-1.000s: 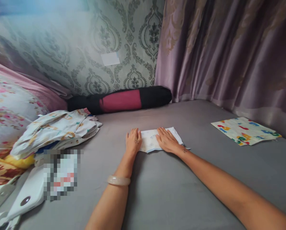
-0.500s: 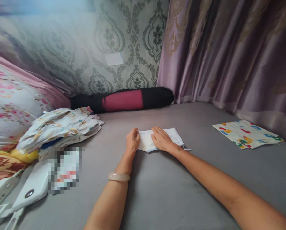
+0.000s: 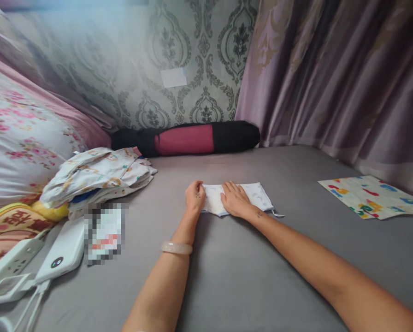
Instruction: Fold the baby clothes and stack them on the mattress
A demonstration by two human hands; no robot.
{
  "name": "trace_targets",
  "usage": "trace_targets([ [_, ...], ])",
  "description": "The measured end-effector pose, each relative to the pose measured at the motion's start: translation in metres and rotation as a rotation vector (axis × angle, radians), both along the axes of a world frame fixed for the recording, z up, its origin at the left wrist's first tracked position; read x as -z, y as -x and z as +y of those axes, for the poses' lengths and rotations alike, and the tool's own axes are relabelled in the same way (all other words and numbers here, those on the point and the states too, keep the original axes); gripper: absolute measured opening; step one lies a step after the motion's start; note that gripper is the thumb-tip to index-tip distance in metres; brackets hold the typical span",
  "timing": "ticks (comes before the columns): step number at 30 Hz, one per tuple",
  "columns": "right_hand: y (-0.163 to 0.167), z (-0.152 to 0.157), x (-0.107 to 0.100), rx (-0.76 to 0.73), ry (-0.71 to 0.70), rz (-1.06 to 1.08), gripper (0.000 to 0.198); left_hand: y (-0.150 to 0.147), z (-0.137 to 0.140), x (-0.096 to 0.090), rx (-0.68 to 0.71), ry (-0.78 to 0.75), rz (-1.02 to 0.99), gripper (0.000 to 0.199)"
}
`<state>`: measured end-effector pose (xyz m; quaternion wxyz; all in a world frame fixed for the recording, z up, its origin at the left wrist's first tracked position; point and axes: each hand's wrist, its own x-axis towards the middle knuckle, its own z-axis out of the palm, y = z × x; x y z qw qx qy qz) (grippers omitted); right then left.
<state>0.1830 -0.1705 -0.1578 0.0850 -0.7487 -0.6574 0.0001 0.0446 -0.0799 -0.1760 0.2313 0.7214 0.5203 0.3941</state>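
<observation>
A small white folded cloth [image 3: 253,197] with a faint print lies on the grey bed sheet [image 3: 248,272]. My left hand [image 3: 195,195] rests with curled fingers on the cloth's left end; a pale bangle circles that wrist. My right hand [image 3: 234,199] lies flat, palm down, on the middle of the cloth, close beside the left hand. The cloth's right part and a thin string at its right corner stay uncovered.
A pile of printed clothes [image 3: 99,173] sits at the left, with a floral pillow [image 3: 23,138] behind. A white power bank [image 3: 59,251] and power strip [image 3: 9,265] lie at the lower left. A black-and-red roll [image 3: 187,138] lies by the wall. A colourful printed cloth [image 3: 372,197] lies right, under purple curtains.
My right hand has slid left along the cloth, closer to my left hand, whose fingers have curled. The view has shifted slightly.
</observation>
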Motion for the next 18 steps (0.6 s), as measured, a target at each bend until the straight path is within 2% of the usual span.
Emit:
trace_targets([
  [8,0.021,0.004,-0.005,-0.089,-0.007,0.006,0.058,0.003,0.002,-0.001,-0.034,-0.018,-0.009,0.027],
  [18,0.029,0.003,-0.005,-0.085,0.024,0.01,0.059,0.004,0.003,-0.001,-0.04,-0.01,-0.023,0.029],
])
